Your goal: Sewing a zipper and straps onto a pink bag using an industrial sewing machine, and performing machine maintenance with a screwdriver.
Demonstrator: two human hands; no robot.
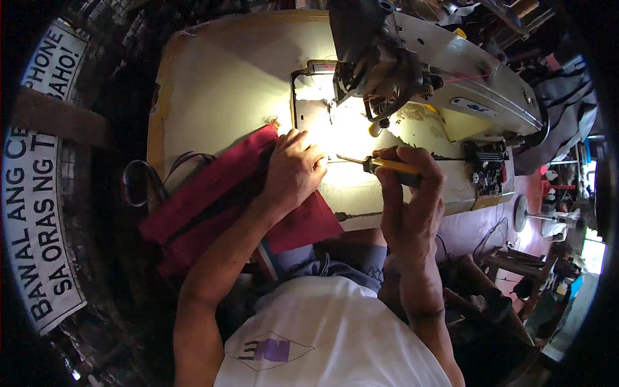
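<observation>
My right hand (416,197) grips a screwdriver (396,166) with a yellow and black handle. Its thin metal tip points left, toward my other hand, and lies over the brightly lit table below the sewing machine head (380,77). With curled fingers, my left hand (295,169) holds the dark red cloth (213,184) at the table's front edge. Part of this cloth hangs down over my lap. Just beyond the left hand is the metal needle plate (313,115). Glare washes out the area between both hands, so small details there are hidden.
The sewing machine's pale arm (467,74) stretches to the right over the worn table (222,71). A dark looped strap (145,184) lies at the table's left edge. Signboards (39,226) stand at far left. A fan (522,213) and wooden furniture are at right.
</observation>
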